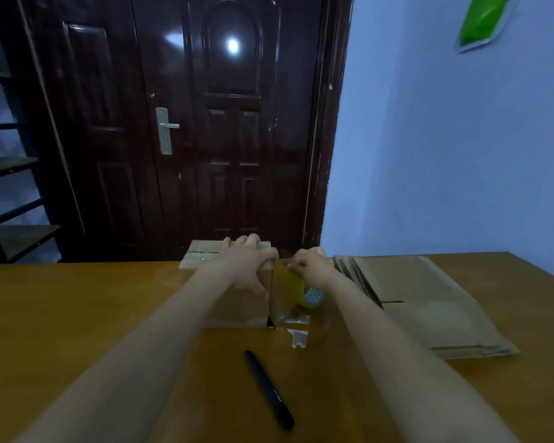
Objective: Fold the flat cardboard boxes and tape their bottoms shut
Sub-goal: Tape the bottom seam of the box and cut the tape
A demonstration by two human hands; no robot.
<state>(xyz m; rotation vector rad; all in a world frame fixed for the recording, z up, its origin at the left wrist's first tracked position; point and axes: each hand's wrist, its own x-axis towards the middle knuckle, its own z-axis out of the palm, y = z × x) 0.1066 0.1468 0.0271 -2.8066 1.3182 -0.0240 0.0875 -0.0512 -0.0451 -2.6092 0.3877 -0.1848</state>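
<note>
The folded cardboard box (237, 306) stands upright on the wooden surface (77, 314), a little back from the middle toward the far edge. The person's left hand (253, 266) lies over the box's top right corner, fingers curled down over the edge and gripping it. Just beside it, the right hand (311, 266) holds a yellowish roll of tape (304, 292) against the box's right side, fingers wrapped over the top of the roll. A clear strip of tape (287, 314) runs down from the roll to the surface at the box's foot, and a torn scrap of tape (299, 338) lies stuck there just in front.

Behind the box, at the far edge, sits another taped box (202, 254). A stack of flat cardboard boxes (429, 302) lies along the right side of the surface, near the right hand. A black pen (268, 390) lies toward the near edge, between the two forearms.
</note>
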